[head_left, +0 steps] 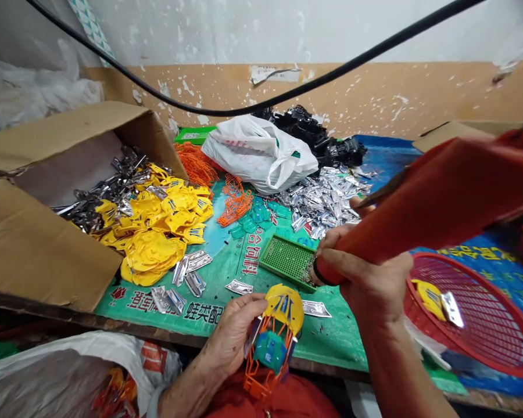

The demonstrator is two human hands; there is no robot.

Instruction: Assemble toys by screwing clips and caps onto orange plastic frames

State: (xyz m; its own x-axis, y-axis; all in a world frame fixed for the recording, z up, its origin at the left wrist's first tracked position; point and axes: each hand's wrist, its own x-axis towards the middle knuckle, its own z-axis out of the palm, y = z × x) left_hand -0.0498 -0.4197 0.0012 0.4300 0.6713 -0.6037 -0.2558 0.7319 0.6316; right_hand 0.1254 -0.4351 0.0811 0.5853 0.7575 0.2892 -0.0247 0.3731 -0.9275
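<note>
My left hand [233,331] grips a partly built plastic toy [270,351] at the table's front edge. The toy has a yellow top with blue marks, an orange frame and a teal-green middle. Farther right, my right hand [370,278] is wrapped around a long red tool [401,203] that slants up to the right. Its dark-ringed lower end is over the right end of a green perforated tray [285,258], where small metal bits lie. Whether the tool's tip touches them is hidden. Flat silver printed pieces [239,287] lie just behind the toy.
Yellow parts [157,249] spill from a cardboard box [39,232] on the left. Behind are orange frames [235,200], a white plastic bag [257,151], silver parts [326,197] and black parts [300,128]. A red basket [497,302] stands right. A black cable [253,110] hangs across.
</note>
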